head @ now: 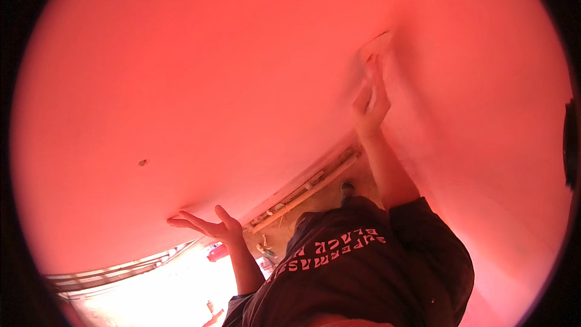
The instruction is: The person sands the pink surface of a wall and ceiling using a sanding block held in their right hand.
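Note:
A smooth wall (204,77), red in this light, fills most of the view and meets another wall face (490,122) at the right. My right hand (373,95) is raised to the corner, its fingers around a thin, flat tool or pad (377,45) that lies against the surface; its exact kind cannot be told. My left hand (211,226) is spread at the lower left, with its fingertips at the wall and nothing in it. A small dark hole or mark (143,162) shows in the wall above it.
Along the wall's foot lies a long pole or pipe (306,193) with small debris beside it on the floor (313,209). A red cylindrical object (218,252) is near my left forearm. A very bright opening (159,290) with a railed frame (118,277) lies at the lower left.

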`<state>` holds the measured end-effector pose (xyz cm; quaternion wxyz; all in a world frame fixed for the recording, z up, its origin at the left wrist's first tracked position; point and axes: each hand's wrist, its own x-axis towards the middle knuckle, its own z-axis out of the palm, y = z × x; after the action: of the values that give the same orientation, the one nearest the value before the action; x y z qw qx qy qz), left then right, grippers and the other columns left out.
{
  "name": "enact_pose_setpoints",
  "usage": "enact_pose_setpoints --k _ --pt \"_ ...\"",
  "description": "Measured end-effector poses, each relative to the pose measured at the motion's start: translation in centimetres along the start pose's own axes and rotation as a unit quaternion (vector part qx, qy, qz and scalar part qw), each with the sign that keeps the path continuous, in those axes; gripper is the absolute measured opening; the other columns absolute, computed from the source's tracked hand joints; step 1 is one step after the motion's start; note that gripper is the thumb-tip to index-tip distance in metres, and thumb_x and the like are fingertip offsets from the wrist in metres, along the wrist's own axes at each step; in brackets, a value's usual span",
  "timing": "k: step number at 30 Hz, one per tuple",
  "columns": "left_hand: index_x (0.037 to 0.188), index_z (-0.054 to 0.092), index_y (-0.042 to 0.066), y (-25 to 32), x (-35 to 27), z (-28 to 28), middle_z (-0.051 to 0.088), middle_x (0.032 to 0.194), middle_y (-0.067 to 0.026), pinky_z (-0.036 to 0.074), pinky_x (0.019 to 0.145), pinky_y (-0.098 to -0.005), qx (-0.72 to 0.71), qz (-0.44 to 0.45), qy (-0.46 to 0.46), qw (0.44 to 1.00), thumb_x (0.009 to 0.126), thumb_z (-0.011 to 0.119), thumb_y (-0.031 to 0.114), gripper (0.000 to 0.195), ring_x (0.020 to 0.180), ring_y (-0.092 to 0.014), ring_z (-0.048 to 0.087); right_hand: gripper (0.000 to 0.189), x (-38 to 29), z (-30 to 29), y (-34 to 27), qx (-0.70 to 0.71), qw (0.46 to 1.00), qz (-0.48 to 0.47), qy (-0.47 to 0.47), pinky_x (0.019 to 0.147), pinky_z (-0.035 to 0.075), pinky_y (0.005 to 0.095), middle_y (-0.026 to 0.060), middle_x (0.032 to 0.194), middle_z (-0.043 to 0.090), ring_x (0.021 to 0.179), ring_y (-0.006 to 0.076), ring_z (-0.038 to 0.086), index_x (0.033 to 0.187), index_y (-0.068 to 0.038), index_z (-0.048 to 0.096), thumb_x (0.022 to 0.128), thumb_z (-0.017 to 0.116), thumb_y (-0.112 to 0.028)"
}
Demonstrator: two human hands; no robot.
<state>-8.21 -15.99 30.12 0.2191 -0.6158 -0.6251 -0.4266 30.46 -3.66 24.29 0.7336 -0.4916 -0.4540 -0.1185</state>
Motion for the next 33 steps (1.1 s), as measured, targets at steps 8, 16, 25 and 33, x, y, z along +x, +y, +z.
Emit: enact_pose_setpoints --k 8,16,25,33 --pt "0.161 0.006 0.003 -5.3 -0.1 -3.1 -0.002 0.166 -0.0277 0.008 0.121 -0.0615 0.012 -0.076 0.019 0.997 0.102 0.05 0.048 0.087 0.154 -0.045 -0.004 0.041 -1.8 0.9 -7.8 -0.017 0.996 -0.003 -0.092 0.1 0.05 0.0378 0.0213 0.14 0.059 0.13 0.0328 0.057 0.138 0.009 0.053 0.099 0.051 -0.005" --pt "0.161 -0.002 0.002 -14.4 -0.8 -7.5 -0.005 0.167 -0.0242 0.007 0.124 -0.0555 -0.016 -0.159 0.025 0.987 0.102 0.046 0.051 0.09 0.155 -0.041 -0.002 0.039 -3.1 5.4 -15.1 -0.045 0.981 -0.176 -0.067 0.109 0.046 0.045 0.0238 0.135 0.061 0.131 0.0412 0.055 0.135 0.006 0.057 0.097 0.048 0.001" --pt "0.162 0.004 0.007 -22.2 -1.7 -8.9 -0.004 0.167 -0.0255 0.004 0.12 -0.0639 -0.01 -0.087 0.035 0.996 0.102 0.048 0.052 0.087 0.154 -0.045 -0.005 0.031 -10.7 9.1 -26.7 -0.026 0.967 -0.226 -0.116 0.106 0.048 0.0478 0.0205 0.128 0.065 0.123 0.0378 0.062 0.126 0.006 0.063 0.098 0.05 -0.003" --pt "0.162 0.01 0.006 -26.8 -3.3 -9.6 -0.007 0.165 -0.0303 0.001 0.115 -0.0716 -0.073 -0.03 -0.002 0.997 0.097 0.053 0.054 0.091 0.151 -0.053 -0.008 0.032 -13.6 11.1 -32.1 0.114 0.976 0.183 0.017 0.105 0.05 0.0438 0.0215 0.127 0.066 0.121 0.0339 0.063 0.126 0.008 0.063 0.103 0.049 -0.008"
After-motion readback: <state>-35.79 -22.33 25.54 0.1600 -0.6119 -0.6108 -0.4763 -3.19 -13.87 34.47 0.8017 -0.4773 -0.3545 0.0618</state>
